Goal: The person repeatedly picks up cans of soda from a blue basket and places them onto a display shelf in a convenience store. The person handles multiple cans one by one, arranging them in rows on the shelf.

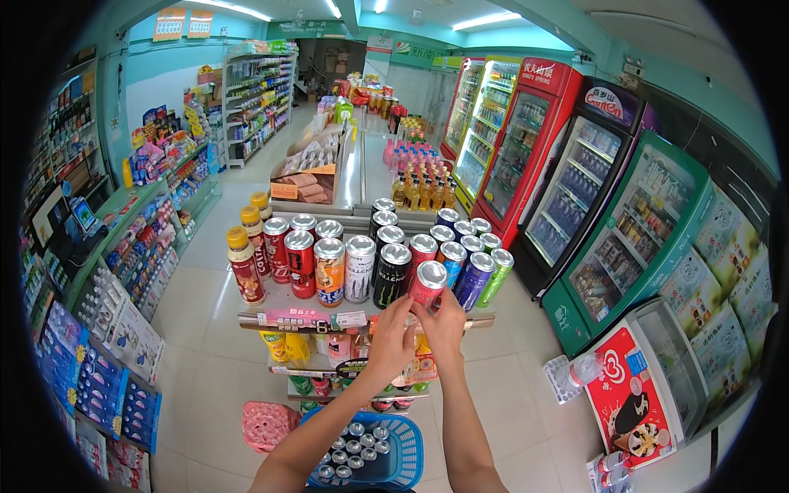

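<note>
A pink-red drink can [429,282] stands at the front edge of the display shelf's top [370,306], held low on both sides. My left hand [394,336] has its fingers at the can's left side, and my right hand [445,320] grips its right side. Just left of it is a black Monster can [392,277]; a white Monster can [359,268] comes beside that. To the right stand a blue can [452,262], a purple can [476,280] and a green can [497,277]. Behind the held can is another red can [422,251].
Below my forearms a blue plastic basket [410,453] holds several cans. A pink stool [271,425] stands beside it. Yellow-capped bottles [245,265] line the shelf's left end. Lower shelves carry bottles [290,348]. Glass-door fridges [567,191] and an ice-cream freezer [641,376] stand at right.
</note>
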{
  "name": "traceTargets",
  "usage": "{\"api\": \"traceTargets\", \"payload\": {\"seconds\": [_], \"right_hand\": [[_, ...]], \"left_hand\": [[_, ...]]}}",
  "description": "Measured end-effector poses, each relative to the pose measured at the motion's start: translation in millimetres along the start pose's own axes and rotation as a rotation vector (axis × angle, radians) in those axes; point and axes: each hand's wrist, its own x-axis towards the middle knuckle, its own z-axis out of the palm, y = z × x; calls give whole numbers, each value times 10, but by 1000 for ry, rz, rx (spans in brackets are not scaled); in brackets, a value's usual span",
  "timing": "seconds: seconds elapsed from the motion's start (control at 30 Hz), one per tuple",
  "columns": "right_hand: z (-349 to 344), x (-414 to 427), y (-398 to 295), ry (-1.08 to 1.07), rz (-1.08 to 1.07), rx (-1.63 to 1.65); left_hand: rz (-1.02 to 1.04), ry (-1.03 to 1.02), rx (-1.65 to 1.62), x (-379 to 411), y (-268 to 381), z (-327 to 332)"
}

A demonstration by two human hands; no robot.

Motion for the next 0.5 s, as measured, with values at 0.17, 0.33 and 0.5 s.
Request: {"api": "traceTargets", "payload": {"seconds": [0.17, 0.33, 0.5], "right_hand": [[34, 28, 8, -47, 59, -43], [98, -39, 81, 19, 11, 23], [-21, -344, -89, 82, -29, 7]], "left_hand": [[15, 8, -2, 0, -26, 20], [-3, -6, 26, -5, -32, 27], [-4, -15, 47, -31, -46, 25]]}}
